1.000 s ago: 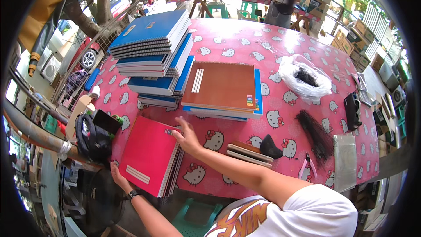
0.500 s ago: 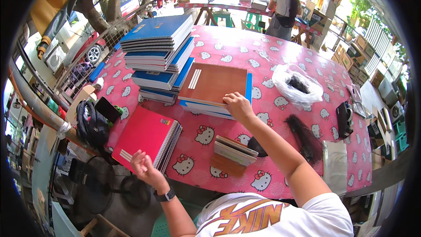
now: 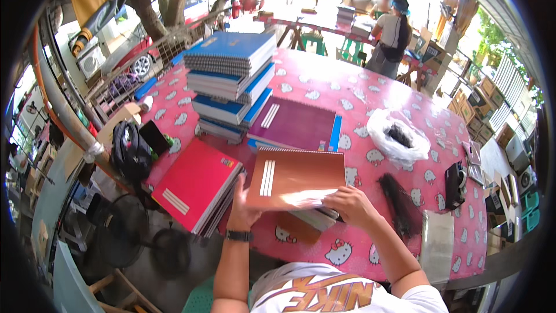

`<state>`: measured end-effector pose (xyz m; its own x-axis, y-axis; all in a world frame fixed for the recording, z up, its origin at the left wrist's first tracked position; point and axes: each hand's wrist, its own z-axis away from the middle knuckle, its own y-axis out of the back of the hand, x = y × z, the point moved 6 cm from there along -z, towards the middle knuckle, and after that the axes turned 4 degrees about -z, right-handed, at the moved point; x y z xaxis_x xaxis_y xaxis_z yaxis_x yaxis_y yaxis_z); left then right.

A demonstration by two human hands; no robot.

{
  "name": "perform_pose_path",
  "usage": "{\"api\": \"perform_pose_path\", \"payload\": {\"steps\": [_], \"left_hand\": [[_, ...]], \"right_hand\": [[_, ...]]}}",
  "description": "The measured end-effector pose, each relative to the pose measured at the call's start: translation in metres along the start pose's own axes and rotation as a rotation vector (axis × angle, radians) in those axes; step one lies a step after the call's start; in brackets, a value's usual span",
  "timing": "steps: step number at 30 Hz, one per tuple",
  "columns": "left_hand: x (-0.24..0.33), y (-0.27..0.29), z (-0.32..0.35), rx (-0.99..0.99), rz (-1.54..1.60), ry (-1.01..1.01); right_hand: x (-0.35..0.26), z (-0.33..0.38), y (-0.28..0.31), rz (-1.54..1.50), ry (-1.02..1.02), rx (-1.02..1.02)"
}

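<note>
A brown spiral notebook (image 3: 301, 177) is raised over the near part of the table, its coil along the far edge. My right hand (image 3: 351, 204) pinches its near right corner. My left hand (image 3: 243, 211), with a dark watch on the wrist, cups its near left corner, fingers extended along the side. Behind it a purple notebook (image 3: 301, 124) tops a low pile with blue covers under it. A pile of red spiral notebooks (image 3: 200, 179) lies to the left. Under the brown notebook, a small stack of booklets (image 3: 318, 218) is partly hidden.
A tall stack of blue spiral notebooks (image 3: 231, 52) stands at the back left. To the right lie a clear plastic bag (image 3: 379, 130), black netting (image 3: 395, 203), a black pouch (image 3: 455, 185) and clear plastic sleeves (image 3: 437, 243). A black bag (image 3: 132, 153) sits left. People stand beyond the table.
The brown notebook has come off the pile toward me, uncovering the purple one. My left hand has moved right from the red notebooks to its corner. The view has shifted slightly.
</note>
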<state>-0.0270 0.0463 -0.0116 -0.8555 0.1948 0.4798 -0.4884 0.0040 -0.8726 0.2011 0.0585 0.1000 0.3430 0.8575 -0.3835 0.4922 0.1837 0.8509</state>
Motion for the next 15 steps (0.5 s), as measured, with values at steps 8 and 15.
{"api": "perform_pose_path", "payload": {"steps": [8,15], "left_hand": [[-0.003,-0.067,0.002,-0.029,-0.657,-0.182],[0.025,-0.111,-0.015,-0.266,-0.963,-0.312]], "right_hand": [[0.025,0.087,0.021,-0.049,-0.385,0.622],[0.067,0.125,-0.019,-1.265,-0.480,0.763]]}}
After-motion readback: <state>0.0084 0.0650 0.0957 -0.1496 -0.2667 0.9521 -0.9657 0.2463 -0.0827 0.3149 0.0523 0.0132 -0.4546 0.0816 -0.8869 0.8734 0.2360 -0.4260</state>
